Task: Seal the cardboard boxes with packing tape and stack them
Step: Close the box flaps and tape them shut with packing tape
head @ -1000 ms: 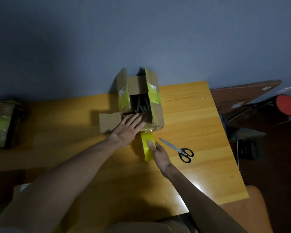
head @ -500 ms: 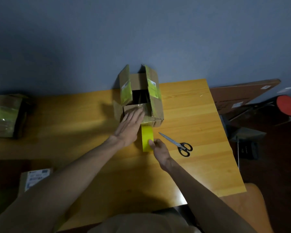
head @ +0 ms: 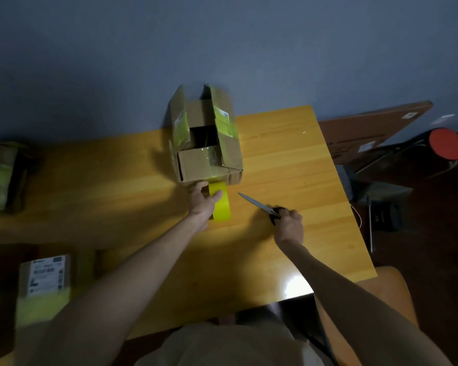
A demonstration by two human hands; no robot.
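Observation:
An open cardboard box (head: 196,165) with yellow tape on its flaps stands at the back of the wooden table (head: 288,159), its long flaps up and one short flap folded in. A roll of yellow packing tape (head: 221,207) lies in front of it, a strip running up to the box's near edge. My left hand (head: 204,200) grips the roll with the thumb over the tape. My right hand (head: 288,224) holds the black handles of the scissors (head: 257,203), whose blades point toward the box.
A taped box (head: 0,178) sits at the table's far left. Another box with a white label (head: 44,280) lies low at the left. To the right are a brown board (head: 368,125), a red-topped stool (head: 446,143) and clutter on the floor.
My left hand left the box flap and took hold of the tape roll. My right hand let go of the tape and picked up the scissors' handles.

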